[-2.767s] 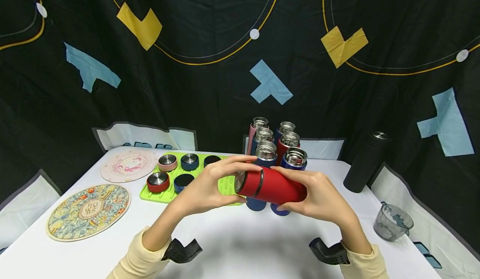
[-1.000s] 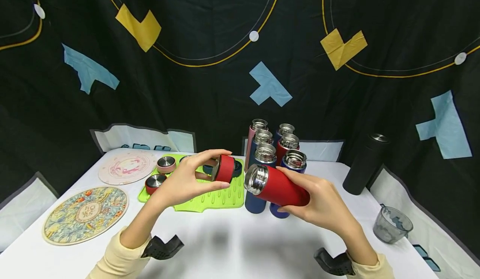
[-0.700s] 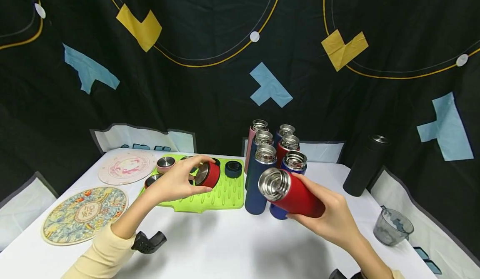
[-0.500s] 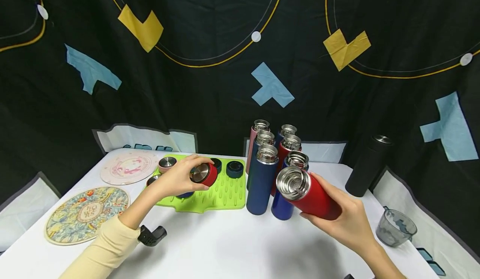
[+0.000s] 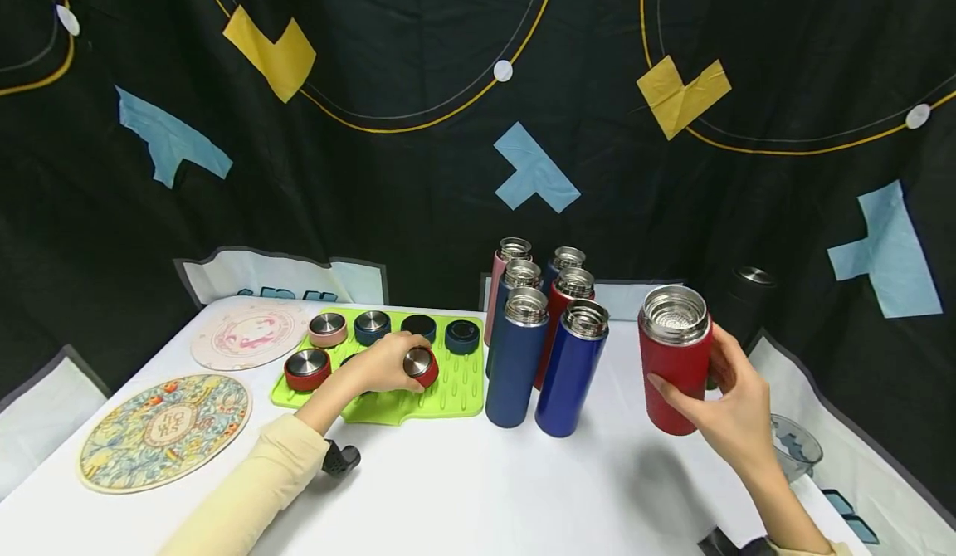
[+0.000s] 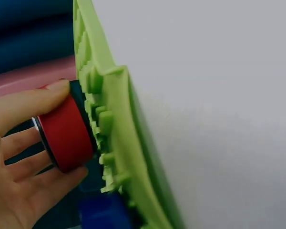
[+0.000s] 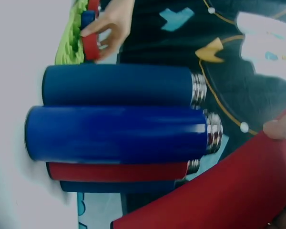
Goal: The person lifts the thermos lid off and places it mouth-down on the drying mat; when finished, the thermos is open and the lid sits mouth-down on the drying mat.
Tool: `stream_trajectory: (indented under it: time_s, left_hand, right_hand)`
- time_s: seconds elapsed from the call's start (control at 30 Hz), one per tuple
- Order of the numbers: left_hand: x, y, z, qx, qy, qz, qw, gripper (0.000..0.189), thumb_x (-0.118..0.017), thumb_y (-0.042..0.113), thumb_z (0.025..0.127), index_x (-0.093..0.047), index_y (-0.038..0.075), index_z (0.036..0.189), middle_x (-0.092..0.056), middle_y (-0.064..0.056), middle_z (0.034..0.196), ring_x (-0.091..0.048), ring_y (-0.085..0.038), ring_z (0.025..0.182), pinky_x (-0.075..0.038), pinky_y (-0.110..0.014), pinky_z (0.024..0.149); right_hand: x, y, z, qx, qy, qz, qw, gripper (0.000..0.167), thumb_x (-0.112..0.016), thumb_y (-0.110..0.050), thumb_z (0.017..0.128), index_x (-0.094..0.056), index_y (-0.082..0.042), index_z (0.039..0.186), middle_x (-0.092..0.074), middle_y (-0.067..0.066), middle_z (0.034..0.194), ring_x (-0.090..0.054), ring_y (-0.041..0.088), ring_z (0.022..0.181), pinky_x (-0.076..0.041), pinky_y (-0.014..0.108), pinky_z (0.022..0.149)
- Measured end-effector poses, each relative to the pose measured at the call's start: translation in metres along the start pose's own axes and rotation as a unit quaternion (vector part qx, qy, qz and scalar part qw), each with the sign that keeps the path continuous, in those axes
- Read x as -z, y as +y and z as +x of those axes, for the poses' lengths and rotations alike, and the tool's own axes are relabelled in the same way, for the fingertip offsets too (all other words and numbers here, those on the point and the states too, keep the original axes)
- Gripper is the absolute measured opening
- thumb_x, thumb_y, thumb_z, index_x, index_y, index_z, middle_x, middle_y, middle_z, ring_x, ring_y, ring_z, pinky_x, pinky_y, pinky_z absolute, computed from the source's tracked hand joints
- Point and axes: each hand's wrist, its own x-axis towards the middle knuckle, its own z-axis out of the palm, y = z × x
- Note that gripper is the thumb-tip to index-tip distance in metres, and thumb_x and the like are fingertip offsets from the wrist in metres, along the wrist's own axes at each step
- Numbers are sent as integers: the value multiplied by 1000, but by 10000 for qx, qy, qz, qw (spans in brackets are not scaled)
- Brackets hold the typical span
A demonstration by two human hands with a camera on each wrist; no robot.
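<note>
My left hand [image 5: 390, 362] pinches a red bottle lid [image 5: 422, 368] with a steel top between thumb and fingers. In the left wrist view, that lid [image 6: 66, 131] is against the ridges of the green drying mat [image 6: 117, 109], or very nearly so. My right hand [image 5: 735, 402] grips a red thermos bottle [image 5: 675, 386] around its body. That bottle is lidless and held upright above the table at the right, its steel mouth and strainer showing. Several other lids sit on the mat, among them a red lid [image 5: 307, 371] and a pink lid [image 5: 327, 331].
Several lidless bottles stand mid-table, with a navy bottle [image 5: 515, 365] and a blue bottle [image 5: 571, 373] in front. Two round mats [image 5: 217, 452] lie at the left. A black bottle [image 5: 747, 290] and a clear cup [image 5: 797, 444] are at the right, partly behind my right hand.
The red lid has come off the red bottle. My left hand has carried it left and down to the green mat. My right hand has moved the bottle right and turned it upright.
</note>
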Motion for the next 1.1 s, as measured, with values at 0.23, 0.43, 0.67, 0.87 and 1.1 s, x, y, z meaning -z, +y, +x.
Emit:
stream_trajectory:
  time_s: [0.23,0.43,0.67,0.87,1.1]
  left_hand:
    - [-5,-3,4,333,-171,151,9992,60,-87,10,66,-61,-7,117,-64,-15,106,-61,-29,95,-54,-38,79]
    - [-7,1,2,423,-160,96,9989,60,-84,10,70,-58,-7,122,-63,-18,111,-60,-31,100,-53,-40,81]
    - [-1,1,-14,383,119,-318,9987,61,-82,11,75,-55,-5,128,-58,-22,123,-57,-35,110,-52,-44,86]
    - [5,7,-32,176,385,-376,9984,60,-82,16,76,-57,0,129,-59,-18,126,-55,-34,116,-48,-49,94]
    - [14,21,-58,-204,426,-307,9984,58,-82,17,77,-58,3,129,-60,-14,126,-55,-33,117,-47,-50,96]
  right_hand:
    - [-19,24,28,-1063,247,412,9932,72,-80,-2,75,-44,-12,136,-62,-4,117,-59,5,97,-48,13,81]
    - [-43,46,49,-1722,233,437,9838,72,-78,-18,81,-36,-9,138,-57,11,130,-58,18,108,-50,34,94]
    - [-71,72,68,-1965,54,574,9788,77,-78,-22,82,-30,-4,140,-52,19,136,-53,33,119,-43,50,101]
    - [-92,93,79,-2145,-141,478,9755,80,-78,-27,82,-28,-1,139,-50,24,136,-53,37,120,-42,50,101]
    - [-109,110,82,-2537,153,549,9656,83,-78,-25,79,-29,0,141,-55,26,128,-56,34,113,-46,47,97]
